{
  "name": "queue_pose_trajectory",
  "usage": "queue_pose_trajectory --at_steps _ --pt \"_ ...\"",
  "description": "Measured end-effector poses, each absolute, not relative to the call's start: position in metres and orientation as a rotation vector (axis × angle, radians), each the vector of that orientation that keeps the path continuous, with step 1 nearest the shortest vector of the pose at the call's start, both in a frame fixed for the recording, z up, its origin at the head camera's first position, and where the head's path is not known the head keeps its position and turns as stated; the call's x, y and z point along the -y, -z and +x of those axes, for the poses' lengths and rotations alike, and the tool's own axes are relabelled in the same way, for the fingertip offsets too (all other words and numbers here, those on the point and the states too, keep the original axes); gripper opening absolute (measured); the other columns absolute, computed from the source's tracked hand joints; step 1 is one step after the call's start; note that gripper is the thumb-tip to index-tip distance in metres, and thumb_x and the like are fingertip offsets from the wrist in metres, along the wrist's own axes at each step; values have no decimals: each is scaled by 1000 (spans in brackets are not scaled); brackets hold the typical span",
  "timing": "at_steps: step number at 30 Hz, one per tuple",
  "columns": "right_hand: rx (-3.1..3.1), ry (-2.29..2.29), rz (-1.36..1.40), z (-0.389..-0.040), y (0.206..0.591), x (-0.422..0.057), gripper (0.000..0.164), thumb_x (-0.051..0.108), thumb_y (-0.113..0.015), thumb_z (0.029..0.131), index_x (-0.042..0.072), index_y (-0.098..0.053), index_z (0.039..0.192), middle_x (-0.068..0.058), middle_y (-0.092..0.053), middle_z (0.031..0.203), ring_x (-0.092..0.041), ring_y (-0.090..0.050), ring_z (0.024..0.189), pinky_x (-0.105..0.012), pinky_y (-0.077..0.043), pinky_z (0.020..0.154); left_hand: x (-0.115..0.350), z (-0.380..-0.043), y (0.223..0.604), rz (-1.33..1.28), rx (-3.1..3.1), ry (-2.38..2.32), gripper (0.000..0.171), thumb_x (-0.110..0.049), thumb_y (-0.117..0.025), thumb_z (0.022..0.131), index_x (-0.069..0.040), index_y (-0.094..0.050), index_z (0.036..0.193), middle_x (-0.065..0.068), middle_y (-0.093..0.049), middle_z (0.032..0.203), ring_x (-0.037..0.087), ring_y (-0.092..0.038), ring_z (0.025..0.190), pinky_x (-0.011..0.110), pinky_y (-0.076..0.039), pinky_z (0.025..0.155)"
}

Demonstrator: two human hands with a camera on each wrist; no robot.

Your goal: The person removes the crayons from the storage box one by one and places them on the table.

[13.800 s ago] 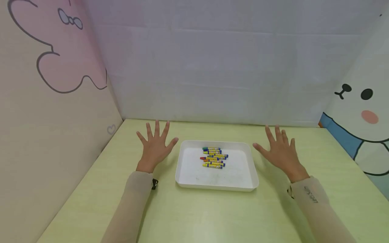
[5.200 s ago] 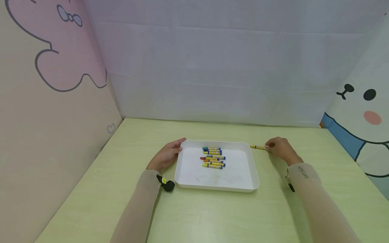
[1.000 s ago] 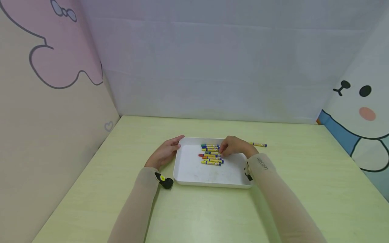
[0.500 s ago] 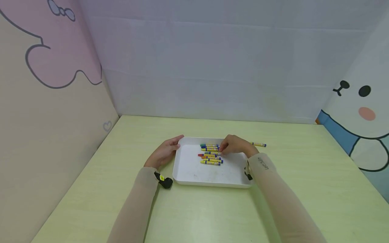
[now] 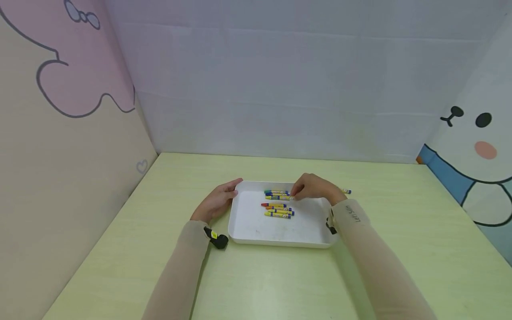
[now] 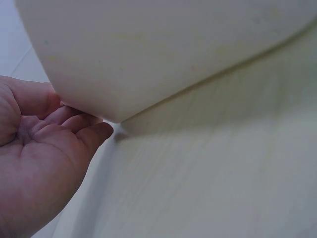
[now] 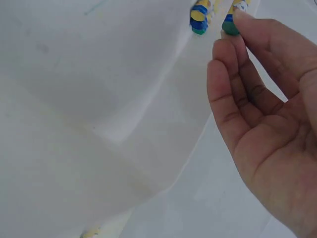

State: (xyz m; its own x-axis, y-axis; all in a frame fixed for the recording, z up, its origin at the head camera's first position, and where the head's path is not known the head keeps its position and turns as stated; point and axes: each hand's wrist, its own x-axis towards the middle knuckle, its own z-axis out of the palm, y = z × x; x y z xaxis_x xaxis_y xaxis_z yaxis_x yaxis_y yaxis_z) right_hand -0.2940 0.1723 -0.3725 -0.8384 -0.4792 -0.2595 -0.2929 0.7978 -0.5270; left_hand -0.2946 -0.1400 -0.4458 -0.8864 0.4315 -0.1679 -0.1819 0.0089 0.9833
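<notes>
A white tray (image 5: 256, 231) lies on the table with several yellow-wrapped crayons (image 5: 278, 215) in it. My left hand (image 5: 214, 204) grips the tray's far left corner, its thumb by the rim and its fingers outside, as the left wrist view also shows. Over the right part of the tray, my right hand (image 5: 310, 187) pinches a crayon (image 7: 231, 24) by its green end between thumb and fingertips. Beside it in the right wrist view is another crayon (image 7: 199, 20) with a blue and green end. In the head view, my right fingers partly hide the crayon they hold.
One more crayon (image 5: 349, 191) lies on the table (image 5: 400, 213) beyond the tray's right side, partly hidden behind my right wrist. A pale wall (image 5: 280, 98) stands along the table's far edge, with cartoon-printed panels at the left and right.
Within the last half second, a green-tipped crayon has left its place mid-row, raised in my right hand, which has shifted slightly up and right. Earlier, one crayon was set on the table at right.
</notes>
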Motion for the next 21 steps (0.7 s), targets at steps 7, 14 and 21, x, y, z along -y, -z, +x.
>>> queue_pose_trajectory --at_steps 7,14,21 --pt "-2613 696 -619 -292 364 -181 15 12 -68 88 7 -74 101 -5 -72 99 -14 -63 86 -34 -55 82 140 -294 445 227 -1886 -1922 53 0 -33 102 -9 -23 153 8 -18 161 25 -20 147 42 -18 121" --pt "-2633 687 -618 -288 359 -191 14 12 -68 88 7 -74 100 -5 -72 97 -13 -62 83 -34 -54 80 140 -291 443 244 -1867 -1929 53 0 -32 102 -7 -22 153 9 -16 161 26 -17 147 42 -16 121" --pt "-2649 700 -641 -285 355 -206 15 13 -66 90 7 -74 101 -5 -72 99 -13 -63 84 -36 -54 80 140 -291 443 252 -1867 -1930 53 1 -32 102 -7 -21 154 10 -16 161 26 -17 147 42 -17 121"
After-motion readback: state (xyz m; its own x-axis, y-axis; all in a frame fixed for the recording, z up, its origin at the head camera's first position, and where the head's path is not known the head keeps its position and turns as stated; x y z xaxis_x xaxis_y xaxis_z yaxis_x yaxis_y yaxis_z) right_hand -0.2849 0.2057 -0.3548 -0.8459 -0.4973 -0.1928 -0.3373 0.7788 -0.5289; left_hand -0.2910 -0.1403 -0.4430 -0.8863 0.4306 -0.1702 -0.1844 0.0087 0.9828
